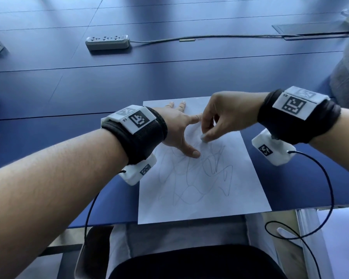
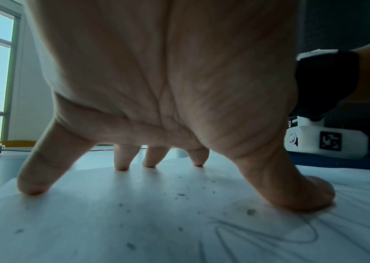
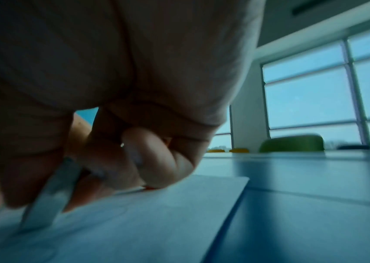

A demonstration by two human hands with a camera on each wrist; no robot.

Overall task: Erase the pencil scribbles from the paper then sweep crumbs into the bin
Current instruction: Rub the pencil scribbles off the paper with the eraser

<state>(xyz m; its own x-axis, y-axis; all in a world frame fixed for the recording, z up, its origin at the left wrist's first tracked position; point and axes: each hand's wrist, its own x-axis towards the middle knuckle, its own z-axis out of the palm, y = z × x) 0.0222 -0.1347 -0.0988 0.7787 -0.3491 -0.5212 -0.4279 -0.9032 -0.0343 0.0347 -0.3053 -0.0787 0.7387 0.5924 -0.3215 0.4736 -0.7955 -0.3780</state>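
Head view. White sheet of paper lies on the blue table, near edge at the table's front edge. Pencil scribbles cover the middle and lower part; the upper strip looks pale, probably already rubbed. Left hand lies splayed on the upper left of the sheet, fingers straight, thumb tip pressed at the top of the scribbles: likely an anchor so the sheet does not slide or buckle under rubbing. Right hand pinches a small pale eraser, its tip down on the paper just right of the left thumb, so the work goes on close to the pinned spot. Power strip sits well apart at the far side. No bin in view.

Left wrist view. Palm arched, only fingertips and thumb touching the sheet; grasping nothing. Dark eraser crumbs scattered under the palm, with pencil loops beside the thumb. Sweeping looks not yet begun.

Right wrist view. Blurred. Thumb and fingers curl around the eraser, a flat pale slab held steeply tilted, lower end on the paper: an edge contact, probably for harder rubbing. Paper's right edge and bare table beyond.
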